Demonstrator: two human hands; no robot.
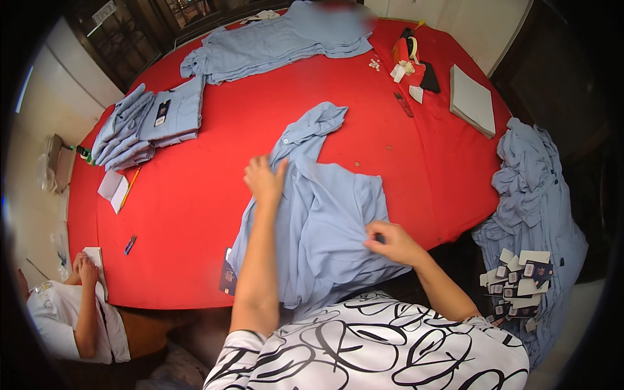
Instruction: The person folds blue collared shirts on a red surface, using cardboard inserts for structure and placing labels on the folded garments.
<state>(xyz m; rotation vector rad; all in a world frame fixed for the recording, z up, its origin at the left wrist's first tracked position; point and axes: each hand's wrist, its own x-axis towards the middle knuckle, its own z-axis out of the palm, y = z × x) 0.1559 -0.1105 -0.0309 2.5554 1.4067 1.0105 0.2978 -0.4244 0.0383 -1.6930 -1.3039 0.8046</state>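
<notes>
A light blue shirt (pixel 318 214) lies rumpled in front of me, with one cuffed sleeve (pixel 309 133) stretched away across the table. My left hand (pixel 263 182) rests on its left edge, thumb apart from the fingers. At the right side my right hand (pixel 393 242) pinches the fabric and draws it into taut creases. A dark tag (pixel 227 276) shows beside the shirt's lower left edge. The shirt's near end hangs toward my lap.
Folded shirts (pixel 172 114) stack at left on the red table (pixel 195 240); more shirts (pixel 266 45) lie at the back. Snips (pixel 403 104) and a paper stack (pixel 472 101) sit at right. Tags (pixel 520 283) cover a shirt heap (pixel 536 195). Another person (pixel 71 318) sits at left.
</notes>
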